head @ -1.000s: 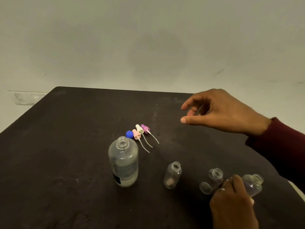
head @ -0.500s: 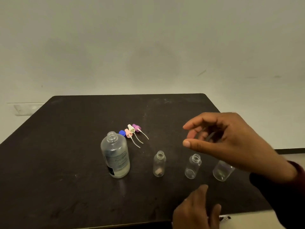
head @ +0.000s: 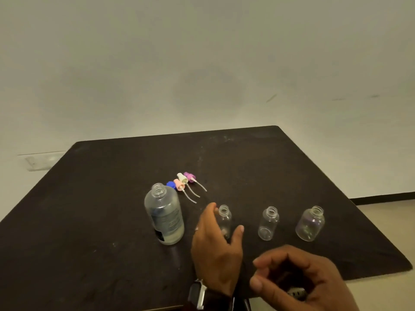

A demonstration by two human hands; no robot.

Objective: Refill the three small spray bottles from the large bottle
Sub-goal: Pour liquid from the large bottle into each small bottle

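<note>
Centre frame: large bottle (head: 164, 215) uncapped, part full. Three small spray bottles (head: 224, 218) (head: 268, 223) (head: 310, 223) in a row to its right, all open, apparently empty; no pouring yet. Left hand (head: 216, 243) cups the nearest small bottle, contact unclear. Right hand (head: 298, 277), lower right, loosely curled, holding nothing visible.

**Dim, even light and a soft, wide picture**

The light is low and flat, with a greenish-grey cast over the wall (head: 202, 63) in the upper half of the frame. No lamp shows, and shadows on the dark table (head: 89, 221) are faint. Small highlights sit on the big bottle (head: 165, 215) at centre left. The table's edges splay outward toward the frame's sides, a wide-angle stretch. The right hand (head: 301, 279) at the lower right is blurred, and fine detail is smeared everywhere.
</note>
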